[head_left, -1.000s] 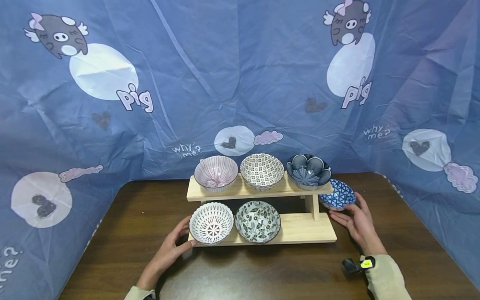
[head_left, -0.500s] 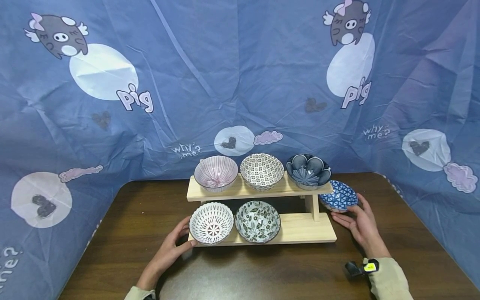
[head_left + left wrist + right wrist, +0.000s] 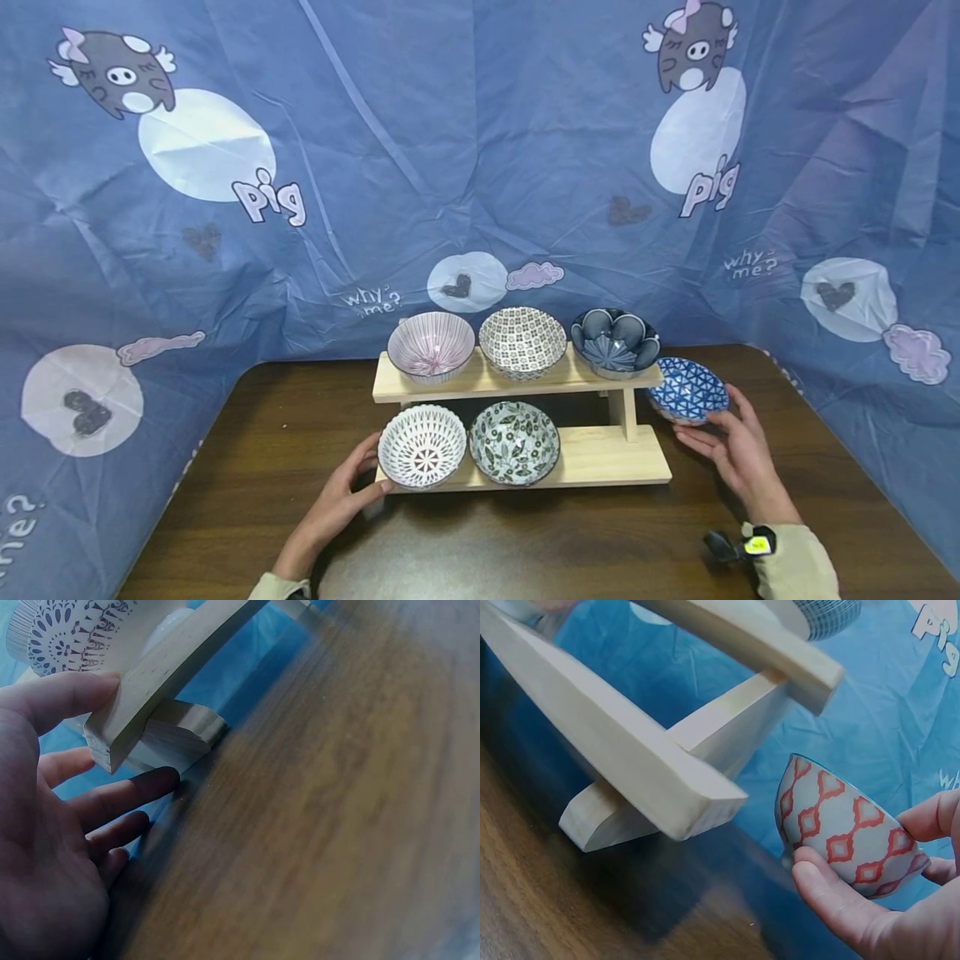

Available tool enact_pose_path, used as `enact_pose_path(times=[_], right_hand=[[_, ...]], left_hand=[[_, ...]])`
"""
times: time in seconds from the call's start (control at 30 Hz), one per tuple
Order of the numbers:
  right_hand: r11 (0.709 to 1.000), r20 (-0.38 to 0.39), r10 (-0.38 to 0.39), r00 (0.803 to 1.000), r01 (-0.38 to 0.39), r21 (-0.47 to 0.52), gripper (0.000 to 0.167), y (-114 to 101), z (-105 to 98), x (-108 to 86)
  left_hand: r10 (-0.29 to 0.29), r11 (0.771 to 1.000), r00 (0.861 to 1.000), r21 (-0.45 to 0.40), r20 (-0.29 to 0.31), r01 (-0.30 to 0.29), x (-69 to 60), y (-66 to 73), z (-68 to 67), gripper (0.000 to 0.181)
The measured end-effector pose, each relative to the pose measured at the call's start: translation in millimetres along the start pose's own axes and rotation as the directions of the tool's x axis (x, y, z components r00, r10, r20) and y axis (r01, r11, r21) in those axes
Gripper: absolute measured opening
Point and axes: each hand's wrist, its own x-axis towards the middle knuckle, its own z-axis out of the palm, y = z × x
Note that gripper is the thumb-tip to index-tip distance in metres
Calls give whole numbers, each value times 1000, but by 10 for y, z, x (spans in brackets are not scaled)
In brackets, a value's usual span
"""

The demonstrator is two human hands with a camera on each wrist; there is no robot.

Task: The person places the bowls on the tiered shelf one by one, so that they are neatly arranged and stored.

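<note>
At the right end of a two-tier wooden stand (image 3: 626, 454), my right hand (image 3: 738, 454) holds a bowl (image 3: 686, 390) with blue triangles inside. The right wrist view shows the same bowl (image 3: 847, 832) tilted, off the table, with a red lattice pattern outside; the thumb lies along its side and fingers are at the rim. My left hand (image 3: 341, 500) grips the lower board's left end, beside a white bowl with a red-brown radial pattern (image 3: 422, 447). In the left wrist view, the thumb touches the board (image 3: 135, 712) and the other fingers spread near its end.
A green leaf-patterned bowl (image 3: 514, 443) shares the lower board. Along the upper board stand a pink-striped bowl (image 3: 431, 346), a grey-patterned bowl (image 3: 522, 342) and a dark blue bowl (image 3: 615, 343). Brown table (image 3: 480, 550) lies in front; a blue curtain (image 3: 480, 167) hangs behind.
My right hand has moved a little to the right with the blue triangle bowl, showing more of it past the stand's end. My left hand has stayed in place.
</note>
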Motion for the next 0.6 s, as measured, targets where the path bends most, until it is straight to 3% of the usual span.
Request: enact_pose_path(times=[0.2, 0.6], right_hand=[[1000, 10, -20, 1000, 21, -17, 75, -81, -11, -76], [996, 71, -75, 995, 71, 57, 66, -202, -39, -247]], left_hand=[[14, 1000, 1000, -3, -4, -14, -7, -7, -1, 68], [-17, 1000, 1000, 3, -2, 17, 5, -7, 0, 68]])
